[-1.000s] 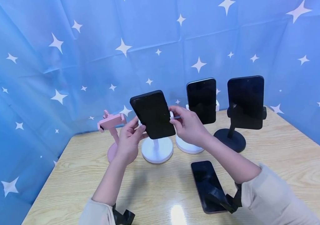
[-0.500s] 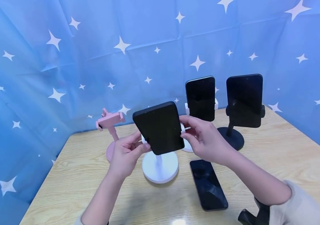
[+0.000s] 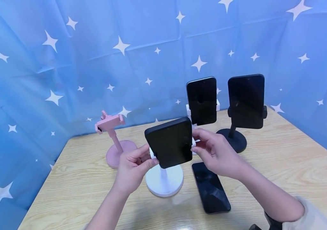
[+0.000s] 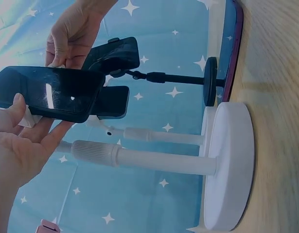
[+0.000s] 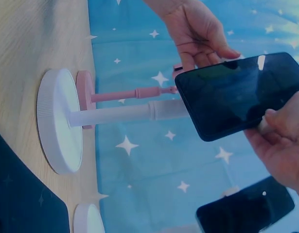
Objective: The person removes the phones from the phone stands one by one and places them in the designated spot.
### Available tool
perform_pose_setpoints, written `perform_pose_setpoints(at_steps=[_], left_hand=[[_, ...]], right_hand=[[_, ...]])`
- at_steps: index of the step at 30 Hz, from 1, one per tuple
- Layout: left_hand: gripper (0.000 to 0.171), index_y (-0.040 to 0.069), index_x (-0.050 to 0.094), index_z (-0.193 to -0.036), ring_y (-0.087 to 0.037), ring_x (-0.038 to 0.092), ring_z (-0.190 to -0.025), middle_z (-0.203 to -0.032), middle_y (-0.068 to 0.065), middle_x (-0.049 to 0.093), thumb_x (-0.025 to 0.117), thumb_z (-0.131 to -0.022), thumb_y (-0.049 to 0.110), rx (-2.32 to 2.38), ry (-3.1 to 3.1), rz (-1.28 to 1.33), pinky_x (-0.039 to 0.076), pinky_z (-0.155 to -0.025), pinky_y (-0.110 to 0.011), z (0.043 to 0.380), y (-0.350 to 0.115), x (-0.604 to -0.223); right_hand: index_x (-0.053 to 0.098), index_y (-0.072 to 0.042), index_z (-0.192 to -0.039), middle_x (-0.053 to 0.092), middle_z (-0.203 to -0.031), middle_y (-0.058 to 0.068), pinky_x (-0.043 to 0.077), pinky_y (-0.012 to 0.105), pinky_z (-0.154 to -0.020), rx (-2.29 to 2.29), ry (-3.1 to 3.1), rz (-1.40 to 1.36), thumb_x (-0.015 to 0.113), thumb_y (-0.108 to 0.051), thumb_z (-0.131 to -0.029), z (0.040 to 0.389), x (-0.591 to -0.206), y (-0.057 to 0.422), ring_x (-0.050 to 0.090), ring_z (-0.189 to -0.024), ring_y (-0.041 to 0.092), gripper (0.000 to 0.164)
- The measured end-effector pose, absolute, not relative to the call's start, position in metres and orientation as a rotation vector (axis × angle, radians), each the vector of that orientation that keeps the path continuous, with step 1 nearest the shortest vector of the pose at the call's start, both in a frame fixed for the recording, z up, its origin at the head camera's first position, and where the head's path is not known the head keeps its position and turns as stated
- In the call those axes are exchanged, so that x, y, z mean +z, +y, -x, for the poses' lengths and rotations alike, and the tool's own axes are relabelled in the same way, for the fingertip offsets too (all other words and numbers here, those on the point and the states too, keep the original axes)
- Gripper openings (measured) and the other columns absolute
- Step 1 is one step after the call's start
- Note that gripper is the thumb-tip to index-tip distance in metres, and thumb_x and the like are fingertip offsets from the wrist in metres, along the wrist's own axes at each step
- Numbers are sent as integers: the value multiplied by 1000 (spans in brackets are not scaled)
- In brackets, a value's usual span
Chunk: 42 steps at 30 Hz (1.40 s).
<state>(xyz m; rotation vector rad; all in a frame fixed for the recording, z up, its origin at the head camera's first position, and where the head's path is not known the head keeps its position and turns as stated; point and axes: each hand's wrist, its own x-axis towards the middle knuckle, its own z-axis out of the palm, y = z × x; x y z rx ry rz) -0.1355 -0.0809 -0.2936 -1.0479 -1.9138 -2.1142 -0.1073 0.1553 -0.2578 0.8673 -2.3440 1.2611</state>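
A black smartphone (image 3: 170, 143) sits in the clamp of a white phone stand (image 3: 164, 183), leaning back with its screen toward me. On the phone's left edge, my left hand (image 3: 132, 169) grips the white clamp arm, its thumb at the lower corner of the screen. My right hand (image 3: 218, 155) pinches the other clamp arm (image 3: 193, 142) between thumb and fingers. The left wrist view shows the stand's white post (image 4: 164, 161) running from the round base up behind the phone. In the right wrist view both hands flank the phone (image 5: 241, 94).
Left of the white stand is a pink phone stand (image 3: 113, 131) with a bare clamp. Behind to the right, a phone (image 3: 202, 102) in another white stand and a phone (image 3: 247, 102) in a black stand face me. One phone (image 3: 210, 188) lies flat on the wooden table (image 3: 281, 163).
Both hands have brought the white stand with its phone toward me and slightly right, away from the row of stands. The phone now leans back more.
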Motion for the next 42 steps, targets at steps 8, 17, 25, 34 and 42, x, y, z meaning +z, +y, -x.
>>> perform_pose_setpoints(at_steps=[8,17,25,34,42], left_hand=[[50,28,60,-116,-13,65,-87,-101,8,66,64,-78,-5,-2174,-1874,1119,51,-72,-23,137,-83,-297],[48,26,62,-113,-13,64,-87,-99,7,66,67,-76,-5,-2130,-1906,1188,52,-75,-28,141,-86,-293],[77,8,41,-133,-22,31,-123,-132,-6,38,78,-66,2,-1814,-2049,1323,37,-96,-44,154,-93,-276],[66,5,45,-128,-23,39,-120,-127,-3,45,75,-73,27,-1788,-1980,1700,38,-96,-41,177,-85,-269],[48,16,58,-112,-15,52,-98,-109,6,55,71,-70,-2,-1777,-1847,1783,47,-84,-35,188,-77,-276]], right_hand=[[54,1,-115,61,-100,10,50,21,-75,1389,-2335,-856,57,12,-80,106,-260,156,61,-80,12,36],[52,4,-120,61,-106,14,49,20,-77,1396,-2359,-831,56,9,-83,104,-258,158,63,-87,15,38],[38,-5,-134,49,-129,8,44,37,-87,1165,-2289,-793,65,1,-79,94,-241,146,50,-115,22,61],[40,-5,-133,19,-142,28,33,51,-97,749,-1726,-866,84,-27,-57,109,-252,95,23,-128,44,91],[51,-4,-116,43,-115,29,23,59,-98,376,-1693,-634,80,-24,-63,101,-231,59,39,-112,40,64]])
